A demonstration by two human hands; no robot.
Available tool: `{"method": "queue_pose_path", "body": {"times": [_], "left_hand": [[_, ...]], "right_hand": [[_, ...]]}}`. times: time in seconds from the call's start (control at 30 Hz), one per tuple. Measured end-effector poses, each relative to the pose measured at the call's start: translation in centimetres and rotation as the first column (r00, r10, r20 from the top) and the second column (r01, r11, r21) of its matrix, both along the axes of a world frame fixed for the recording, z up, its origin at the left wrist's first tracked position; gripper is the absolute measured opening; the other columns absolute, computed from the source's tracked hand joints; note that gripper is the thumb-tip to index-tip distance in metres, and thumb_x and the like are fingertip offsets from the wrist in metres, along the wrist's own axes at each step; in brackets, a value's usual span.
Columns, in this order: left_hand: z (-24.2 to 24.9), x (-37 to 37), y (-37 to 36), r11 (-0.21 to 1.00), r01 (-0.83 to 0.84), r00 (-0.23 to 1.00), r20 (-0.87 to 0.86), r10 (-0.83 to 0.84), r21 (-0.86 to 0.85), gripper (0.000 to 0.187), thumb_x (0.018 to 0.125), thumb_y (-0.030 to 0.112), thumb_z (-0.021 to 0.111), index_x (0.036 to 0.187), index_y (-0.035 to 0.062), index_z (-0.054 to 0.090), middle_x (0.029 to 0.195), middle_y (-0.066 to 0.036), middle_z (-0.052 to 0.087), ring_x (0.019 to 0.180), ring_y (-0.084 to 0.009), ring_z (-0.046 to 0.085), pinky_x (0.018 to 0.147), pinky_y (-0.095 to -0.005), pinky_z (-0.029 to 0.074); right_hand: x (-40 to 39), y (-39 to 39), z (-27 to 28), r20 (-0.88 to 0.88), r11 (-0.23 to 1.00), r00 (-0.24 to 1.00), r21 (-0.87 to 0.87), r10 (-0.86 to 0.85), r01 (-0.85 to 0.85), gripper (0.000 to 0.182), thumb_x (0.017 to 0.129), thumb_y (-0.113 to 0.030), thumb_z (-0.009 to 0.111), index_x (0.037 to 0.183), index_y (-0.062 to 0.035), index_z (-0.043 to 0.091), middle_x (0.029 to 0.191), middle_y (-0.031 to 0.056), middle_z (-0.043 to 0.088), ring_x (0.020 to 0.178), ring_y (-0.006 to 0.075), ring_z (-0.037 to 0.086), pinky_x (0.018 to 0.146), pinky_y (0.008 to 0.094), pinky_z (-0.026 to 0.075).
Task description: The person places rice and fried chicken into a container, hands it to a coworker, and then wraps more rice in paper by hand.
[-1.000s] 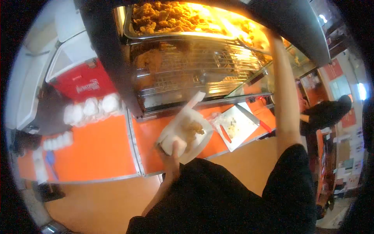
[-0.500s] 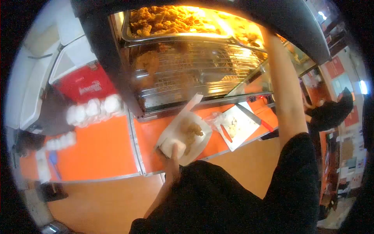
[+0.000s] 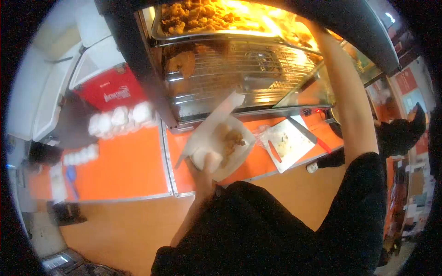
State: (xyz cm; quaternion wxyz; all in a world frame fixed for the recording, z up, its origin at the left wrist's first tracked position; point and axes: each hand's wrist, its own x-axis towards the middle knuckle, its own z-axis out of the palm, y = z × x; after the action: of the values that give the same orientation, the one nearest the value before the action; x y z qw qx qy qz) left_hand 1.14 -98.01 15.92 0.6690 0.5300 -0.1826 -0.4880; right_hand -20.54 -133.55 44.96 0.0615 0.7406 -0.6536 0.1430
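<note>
My left hand [image 3: 206,174] grips an open white takeaway box [image 3: 244,154] by its near left corner. The thumb lies over a small white tub [image 3: 199,157] inside it. Golden-brown fried pieces [image 3: 233,139] lie beside the tub, and the lid flap stands up at the far side. My right arm stretches up into the lit food warmer, where my right hand [image 3: 309,26] is at the right-hand part of the fried food [image 3: 198,18]. Glare and the warmer's dark frame hide its fingers, so what it holds cannot be seen.
Below the tray, a wire rack [image 3: 221,78] holds a larger fried piece [image 3: 182,63]. A white cutting board [image 3: 287,142] and red-handled knife [image 3: 307,133] lie on the orange counter [image 3: 119,170]. White stacked containers [image 3: 120,117] stand left. Another person's dark sleeve [image 3: 400,133] shows right.
The whole view has shifted slightly, moving the counter up and right in the picture. My left hand still holds the box, and my right arm remains in the warmer. More of the other person shows.
</note>
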Motion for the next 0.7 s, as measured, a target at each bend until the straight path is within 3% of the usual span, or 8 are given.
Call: {"method": "queue_pose_path", "body": {"times": [0.1,0.2,0.3,0.4,0.43,0.53,0.57,0.7], "left_hand": [[-0.1,0.1,-0.7,0.996,0.008,0.99,0.141,0.005,-0.091,0.056,0.09,0.019,0.065,0.133,0.0032,0.034,0.124,-0.013,0.046,0.117,-0.0228,0.046,0.099,-0.0378,0.039],[-0.3,0.4,-1.3,0.995,0.078,0.942,0.333,-0.054,-0.061,0.054,0.09,0.018,0.065,0.133,0.003,0.034,0.124,-0.012,0.045,0.119,-0.0223,0.044,0.101,-0.0386,0.037],[-0.9,1.3,-2.4,0.986,0.092,0.816,0.577,0.005,-0.138,0.071,0.089,0.016,0.067,0.144,0.0048,0.023,0.136,-0.014,0.039,0.126,-0.0254,0.04,0.105,-0.0388,0.034],[-0.1,0.8,-3.1,0.998,-0.057,0.928,0.367,0.062,-0.026,0.072,0.088,0.015,0.067,0.144,0.0024,0.023,0.138,-0.015,0.038,0.127,-0.0256,0.039,0.106,-0.039,0.034],[0.8,0.8,-3.0,0.998,0.017,0.954,0.299,0.004,-0.068,0.068,0.089,0.015,0.065,0.142,0.0017,0.025,0.138,-0.015,0.039,0.128,-0.0251,0.038,0.107,-0.0377,0.033],[3.1,1.0,-3.4,0.994,-0.015,0.998,0.051,0.021,-0.11,0.066,0.089,0.009,0.064,0.142,0.0032,0.025,0.136,-0.014,0.04,0.125,-0.0248,0.042,0.103,-0.0364,0.039],[2.8,1.6,-3.7,0.999,0.014,0.998,0.059,-0.012,-0.037,0.092,0.085,0.016,0.071,0.15,0.0007,0.008,0.147,-0.017,0.028,0.131,-0.0269,0.036,0.107,-0.0369,0.035],[3.1,1.6,-4.3,0.999,0.01,0.998,0.062,-0.008,-0.035,0.091,0.084,0.017,0.072,0.15,0.0003,0.011,0.147,-0.017,0.028,0.129,-0.0271,0.039,0.104,-0.0364,0.038]], "right_hand": [[-0.5,0.3,-0.1,0.037,1.0,0.999,0.008,0.014,-0.015,0.044,0.087,-0.045,0.057,0.111,-0.0075,0.063,0.082,0.0091,0.059,0.068,0.0175,0.052,0.064,0.0289,0.045],[-0.6,0.5,0.0,0.062,1.0,0.998,0.014,0.013,-0.014,0.045,0.087,-0.045,0.057,0.11,-0.0076,0.064,0.081,0.0088,0.059,0.066,0.0171,0.053,0.064,0.0286,0.045],[-0.7,0.8,-0.1,0.104,1.0,0.994,0.018,0.018,-0.02,0.046,0.087,-0.046,0.057,0.11,-0.0076,0.064,0.08,0.0085,0.06,0.065,0.0167,0.053,0.063,0.0284,0.045],[-0.8,0.8,0.0,0.147,0.999,0.989,0.019,0.027,-0.03,0.046,0.087,-0.047,0.057,0.11,-0.0076,0.064,0.079,0.0082,0.06,0.063,0.0164,0.053,0.062,0.0281,0.045],[-0.9,0.9,0.0,0.167,0.999,0.986,0.02,0.029,-0.032,0.046,0.087,-0.047,0.057,0.11,-0.0077,0.064,0.079,0.0081,0.06,0.063,0.0162,0.053,0.062,0.028,0.045],[-1.2,1.3,-0.3,0.225,0.999,0.974,0.017,0.035,-0.04,0.047,0.087,-0.048,0.057,0.109,-0.0077,0.065,0.078,0.0078,0.06,0.061,0.0159,0.053,0.061,0.0278,0.045],[-1.3,1.6,-0.6,0.257,0.999,0.966,0.012,0.043,-0.047,0.047,0.087,-0.049,0.057,0.109,-0.0077,0.065,0.077,0.0078,0.06,0.061,0.0157,0.053,0.061,0.0277,0.045],[-1.1,5.4,-2.2,0.516,0.996,0.852,-0.031,0.089,-0.086,0.048,0.087,-0.05,0.057,0.109,-0.0077,0.065,0.076,0.0074,0.06,0.059,0.0152,0.053,0.06,0.0274,0.045]]}}
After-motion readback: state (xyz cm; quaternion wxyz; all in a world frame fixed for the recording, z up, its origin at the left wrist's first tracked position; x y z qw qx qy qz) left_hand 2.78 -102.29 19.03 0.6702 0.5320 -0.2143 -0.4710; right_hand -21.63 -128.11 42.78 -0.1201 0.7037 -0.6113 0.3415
